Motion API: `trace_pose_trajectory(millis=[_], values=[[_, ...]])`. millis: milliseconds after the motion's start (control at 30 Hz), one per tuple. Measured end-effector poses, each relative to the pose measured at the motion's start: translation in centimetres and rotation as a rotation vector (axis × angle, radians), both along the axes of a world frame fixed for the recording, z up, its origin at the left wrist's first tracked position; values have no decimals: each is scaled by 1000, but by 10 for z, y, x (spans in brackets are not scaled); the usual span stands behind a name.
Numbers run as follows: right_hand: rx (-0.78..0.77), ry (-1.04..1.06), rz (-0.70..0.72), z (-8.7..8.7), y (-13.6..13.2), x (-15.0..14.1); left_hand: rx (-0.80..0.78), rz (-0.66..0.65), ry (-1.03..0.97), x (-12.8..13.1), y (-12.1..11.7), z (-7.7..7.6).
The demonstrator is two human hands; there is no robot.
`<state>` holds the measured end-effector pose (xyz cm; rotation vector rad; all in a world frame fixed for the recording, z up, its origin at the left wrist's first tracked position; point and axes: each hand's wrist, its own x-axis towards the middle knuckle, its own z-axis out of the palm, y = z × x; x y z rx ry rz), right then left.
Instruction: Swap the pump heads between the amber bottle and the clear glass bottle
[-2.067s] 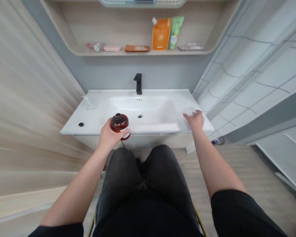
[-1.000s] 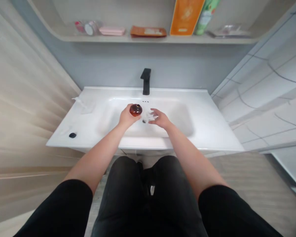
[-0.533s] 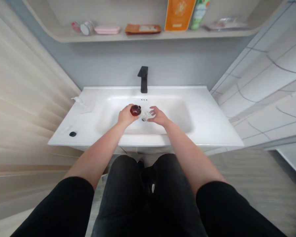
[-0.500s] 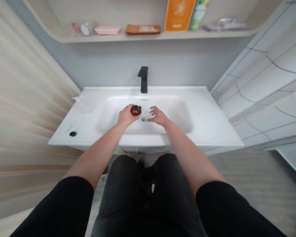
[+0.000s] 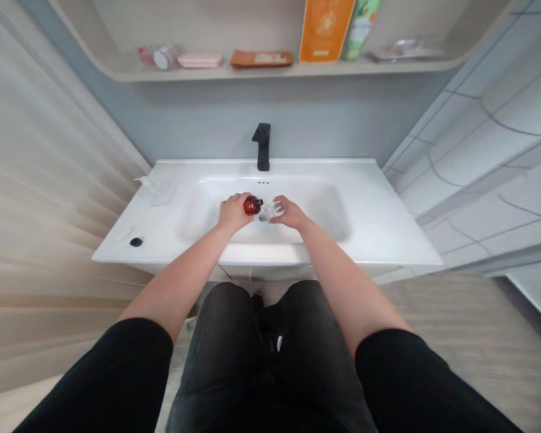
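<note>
My left hand (image 5: 235, 213) is wrapped around a small amber bottle (image 5: 252, 205) over the sink. The bottle leans to the right, its uncapped neck pointing at what my other hand holds. My right hand (image 5: 288, 213) has its fingers curled around a clear, see-through object (image 5: 272, 210), perhaps a cup; its exact kind is hard to make out. Bottle neck and clear object are very close, and I cannot tell whether they touch. Both hands are above the drain (image 5: 263, 218) of the white sink (image 5: 329, 210).
A black faucet (image 5: 263, 147) rises behind the sink. On the counter's left lie a small black cap-like piece (image 5: 136, 242) and a clear pack with white tissue (image 5: 160, 190). Above, a shelf (image 5: 184, 73) holds an orange pouch (image 5: 327, 30), a green tube (image 5: 361, 30) and other small items.
The amber bottle has tipped further to the right, so its neck now points sideways at the clear object. My right hand has hardly moved. The whole view has shifted slightly.
</note>
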<state>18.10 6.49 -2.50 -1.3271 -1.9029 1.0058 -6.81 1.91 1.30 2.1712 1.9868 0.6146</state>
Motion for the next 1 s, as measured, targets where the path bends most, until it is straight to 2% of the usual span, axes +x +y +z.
trace_pose_trajectory(millis=[167, 367, 1000], values=[[7, -3, 11, -3, 2, 1, 39, -19, 53, 0, 0, -2], [15, -16, 11, -8, 5, 1, 14, 1, 127, 0, 2, -4], [-25, -55, 12, -5, 6, -1, 104, -52, 152, -2, 2, -9]])
